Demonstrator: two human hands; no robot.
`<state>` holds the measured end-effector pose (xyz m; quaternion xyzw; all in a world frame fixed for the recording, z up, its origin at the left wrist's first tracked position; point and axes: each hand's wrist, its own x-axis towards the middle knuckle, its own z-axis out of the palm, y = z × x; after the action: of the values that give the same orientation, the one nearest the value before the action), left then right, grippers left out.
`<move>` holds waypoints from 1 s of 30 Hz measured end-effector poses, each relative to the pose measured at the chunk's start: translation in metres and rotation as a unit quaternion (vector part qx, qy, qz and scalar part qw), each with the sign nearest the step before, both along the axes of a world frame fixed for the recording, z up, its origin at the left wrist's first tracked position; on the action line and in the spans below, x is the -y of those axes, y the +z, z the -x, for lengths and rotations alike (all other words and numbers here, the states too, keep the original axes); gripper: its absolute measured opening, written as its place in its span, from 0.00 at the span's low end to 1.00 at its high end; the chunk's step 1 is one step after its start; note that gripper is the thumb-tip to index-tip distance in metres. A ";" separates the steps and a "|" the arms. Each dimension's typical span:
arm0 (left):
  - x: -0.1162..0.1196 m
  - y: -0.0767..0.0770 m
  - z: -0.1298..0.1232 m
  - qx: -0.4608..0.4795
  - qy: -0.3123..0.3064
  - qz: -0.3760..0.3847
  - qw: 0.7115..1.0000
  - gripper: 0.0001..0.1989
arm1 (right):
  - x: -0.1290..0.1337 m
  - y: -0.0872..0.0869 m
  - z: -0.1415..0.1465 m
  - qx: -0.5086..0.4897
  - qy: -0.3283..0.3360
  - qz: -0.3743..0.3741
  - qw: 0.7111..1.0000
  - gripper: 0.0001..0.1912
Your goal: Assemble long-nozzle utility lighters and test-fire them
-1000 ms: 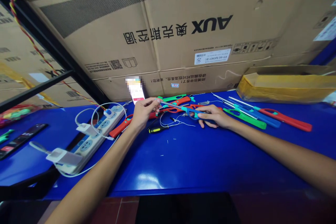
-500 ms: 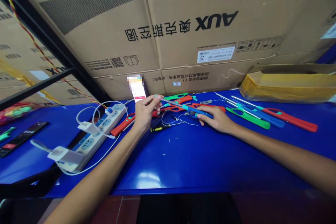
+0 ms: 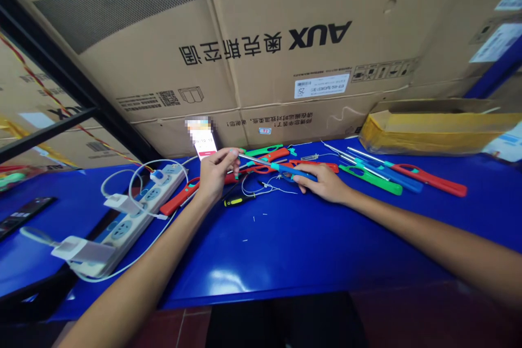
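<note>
A blue long-nosed lighter (image 3: 289, 169) is held between my two hands above the blue table. My left hand (image 3: 212, 173) is closed, its thumb and fingers pinching the tip of the metal tube. My right hand (image 3: 326, 182) wraps round the blue handle. Behind and beneath them lie red and green lighters, partly covered by the hands. At the left, a red lighter (image 3: 177, 199) rests by the power strip. A black and yellow screwdriver (image 3: 237, 202) and thin white wires (image 3: 263, 190) lie below the held lighter. Whether the left fingers hold a small part at the tip is hidden.
On the right lie a green lighter (image 3: 381, 181), a blue one (image 3: 410, 182) and a red one (image 3: 438, 178). A power strip (image 3: 136, 216) with chargers and cables stands left, near a phone (image 3: 26, 216). A lit phone (image 3: 204, 144) leans on the large carton (image 3: 261, 5). An open yellow-taped box (image 3: 432, 138) stands back right.
The camera view has turned slightly to the right, so everything appears further left. Both hands keep their hold on the blue lighter with little visible change.
</note>
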<state>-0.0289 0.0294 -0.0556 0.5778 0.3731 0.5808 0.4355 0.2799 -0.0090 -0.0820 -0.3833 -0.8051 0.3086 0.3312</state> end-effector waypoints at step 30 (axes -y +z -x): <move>-0.003 0.004 0.000 -0.013 0.029 -0.002 0.999 0.20 | -0.006 -0.001 0.001 -0.045 0.032 0.128 0.990 0.23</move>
<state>-0.0293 0.0321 -0.0519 0.5749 0.3943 0.5862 0.4128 0.2785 -0.0030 -0.0829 -0.3825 -0.7547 0.4367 0.3055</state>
